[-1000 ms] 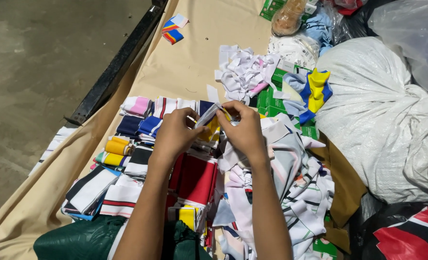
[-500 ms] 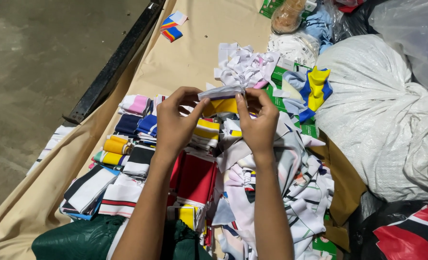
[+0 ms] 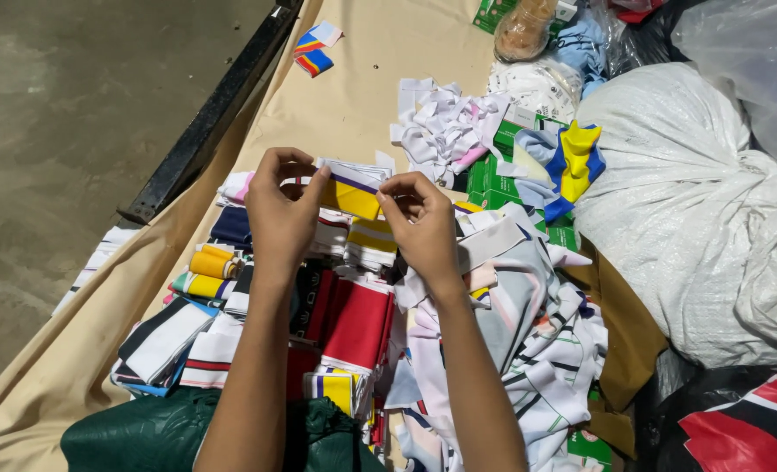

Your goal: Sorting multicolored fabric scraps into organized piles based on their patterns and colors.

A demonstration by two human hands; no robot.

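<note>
The left hand (image 3: 283, 210) and the right hand (image 3: 419, 223) each pinch one end of a small folded cloth strip (image 3: 349, 188), fingers closed on it and the strip stretched between them. A second ago both hands sat lower and closer together on it; now they have lifted and drawn apart, so the piece is spread open for a look. It hangs above the stacked collar pieces (image 3: 353, 323) (red, white and striped), and shows white with a dark stripe and a yellow panel.
</note>
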